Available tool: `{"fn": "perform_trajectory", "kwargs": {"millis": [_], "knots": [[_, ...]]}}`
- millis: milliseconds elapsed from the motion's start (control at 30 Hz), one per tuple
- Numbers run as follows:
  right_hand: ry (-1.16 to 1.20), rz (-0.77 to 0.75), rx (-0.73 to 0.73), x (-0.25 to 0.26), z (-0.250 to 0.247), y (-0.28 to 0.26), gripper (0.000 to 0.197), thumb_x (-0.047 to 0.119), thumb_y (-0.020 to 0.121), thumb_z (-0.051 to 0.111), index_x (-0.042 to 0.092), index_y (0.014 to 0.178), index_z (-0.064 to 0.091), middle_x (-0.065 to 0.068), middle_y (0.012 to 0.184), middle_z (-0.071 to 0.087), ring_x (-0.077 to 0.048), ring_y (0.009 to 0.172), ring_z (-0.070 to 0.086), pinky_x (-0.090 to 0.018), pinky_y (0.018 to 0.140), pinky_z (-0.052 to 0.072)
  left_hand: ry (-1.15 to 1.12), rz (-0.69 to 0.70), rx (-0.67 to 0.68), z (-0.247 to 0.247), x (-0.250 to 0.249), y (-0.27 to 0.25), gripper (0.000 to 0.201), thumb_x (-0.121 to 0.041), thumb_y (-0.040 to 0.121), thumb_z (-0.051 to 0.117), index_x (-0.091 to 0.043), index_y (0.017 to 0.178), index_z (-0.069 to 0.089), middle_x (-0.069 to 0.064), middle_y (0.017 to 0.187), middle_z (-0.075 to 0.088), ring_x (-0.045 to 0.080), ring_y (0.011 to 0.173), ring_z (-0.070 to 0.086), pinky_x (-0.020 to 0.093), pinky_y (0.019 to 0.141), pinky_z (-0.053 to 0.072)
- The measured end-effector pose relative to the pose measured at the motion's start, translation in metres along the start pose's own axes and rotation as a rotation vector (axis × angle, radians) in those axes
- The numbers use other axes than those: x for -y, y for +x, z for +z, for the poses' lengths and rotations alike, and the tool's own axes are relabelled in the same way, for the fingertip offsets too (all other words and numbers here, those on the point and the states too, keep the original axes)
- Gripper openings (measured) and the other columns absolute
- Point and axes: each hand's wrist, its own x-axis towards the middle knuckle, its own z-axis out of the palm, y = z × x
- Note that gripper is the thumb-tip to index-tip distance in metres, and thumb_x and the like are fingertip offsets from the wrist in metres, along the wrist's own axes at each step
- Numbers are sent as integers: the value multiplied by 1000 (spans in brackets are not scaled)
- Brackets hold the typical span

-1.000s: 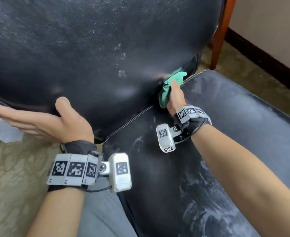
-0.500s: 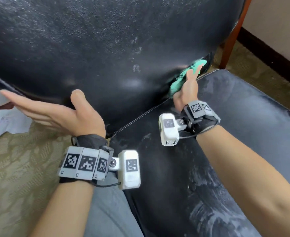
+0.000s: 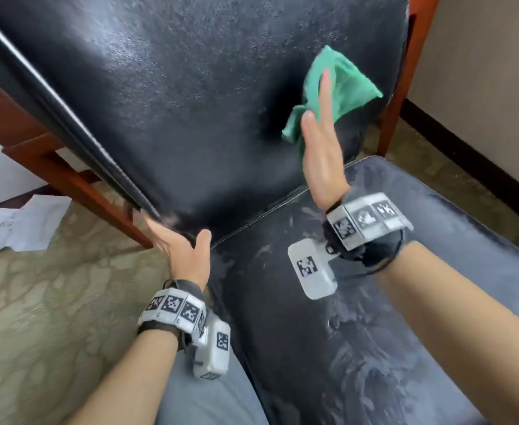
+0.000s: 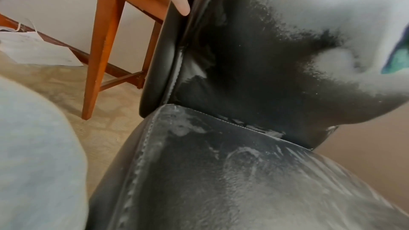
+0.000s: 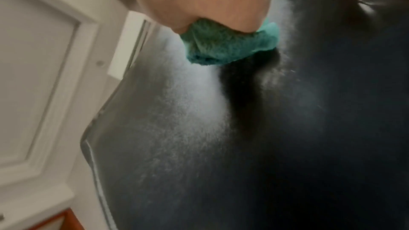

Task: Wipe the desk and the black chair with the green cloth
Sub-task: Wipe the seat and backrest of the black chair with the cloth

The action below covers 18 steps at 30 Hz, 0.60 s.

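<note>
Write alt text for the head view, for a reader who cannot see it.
A right hand presses a green cloth flat against the upright back of a black chair. The left hand rests open at the back's lower left edge. The seat below shows pale smears, with white paper on the carpet to the left.

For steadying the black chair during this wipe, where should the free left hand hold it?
The backrest's lower left edge, from the left side. The left hand is already beside it, the edge is a narrow rim fingers could wrap, and it lies clear of the green cloth.
</note>
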Motion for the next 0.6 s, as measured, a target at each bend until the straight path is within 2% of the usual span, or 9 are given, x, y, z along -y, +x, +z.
{"fn": "perform_trajectory", "kwargs": {"millis": [67, 133, 200, 300, 400, 467, 533, 567, 600], "knots": [[-148, 10, 65, 2, 18, 17, 55, 7, 99, 28, 1, 149, 5, -18, 157, -3, -27, 146, -10, -36, 117, -8, -40, -14, 8, -4, -8, 1, 105, -24, 73, 60, -3, 148, -10, 15, 155, -4, 24, 144, 5, 36, 119, 4], [-214, 124, 87, 0, 38, 15, 59, 4, 97, 30, 11, 151, 5, -13, 158, -8, -21, 145, -15, -30, 112, -15, -85, -24, -19, -7, -14, 4, 95, -6, 81, 61, -1, 148, -6, 14, 155, -2, 21, 144, 5, 24, 115, 2], [-211, 196, 114, -5, 57, -4, 63, 5, 97, 31, 20, 151, 2, -6, 158, -11, -21, 145, -16, -16, 105, -11, -102, -20, -52, -11, -25, 5, 90, 0, 83, 59, -2, 148, -3, 12, 155, 1, 18, 143, 7, 16, 109, 3], [-233, 294, 257, -5, 70, -37, 62, 12, 100, 30, 25, 151, -2, 1, 158, -13, -19, 145, -13, -22, 111, 1, -103, 18, -80, -19, -40, 9, 88, 1, 85, 58, 1, 148, -3, 14, 155, 3, 18, 142, 6, 3, 100, -1], [-223, 348, 381, -1, 64, -54, 59, 14, 102, 30, 23, 151, -2, 2, 158, -12, -16, 146, -10, -21, 111, 2, -95, 11, -67, -29, -56, 11, 87, -6, 87, 56, -4, 149, -5, 12, 157, -1, 20, 144, 3, 14, 104, 0], [-172, 380, 416, 4, 50, -54, 55, 15, 102, 30, 22, 152, 7, -2, 159, 3, -11, 144, 15, -15, 107, 10, -67, 15, -75, -37, -70, 11, 86, -9, 88, 55, -7, 150, -6, 10, 158, -2, 20, 145, 0, 19, 106, 1], [-87, 447, 407, 12, 33, -51, 47, 19, 99, 32, 23, 145, 33, -10, 138, 49, 2, 91, 57, -12, 79, 43, -44, 61, -106, -45, -87, 11, 87, -10, 88, 54, -6, 150, -7, 10, 158, -3, 22, 145, -1, 24, 110, 0], [-37, 472, 392, 19, 24, -48, 40, 23, 94, 33, 18, 129, 52, -14, 109, 63, 0, 59, 53, -11, 53, 40, -40, 81, -128, -48, -95, 12, 87, -10, 88, 53, -6, 150, -7, 11, 158, -3, 24, 145, 0, 28, 113, 1], [35, 470, 355, 24, 14, -45, 37, 23, 89, 33, 6, 103, 62, -21, 84, 62, -12, 43, 46, -19, 42, 34, -34, 86, -151, -50, -104, 13, 87, -11, 87, 53, -5, 150, -7, 11, 158, -3, 26, 144, 1, 32, 115, 2]]}}
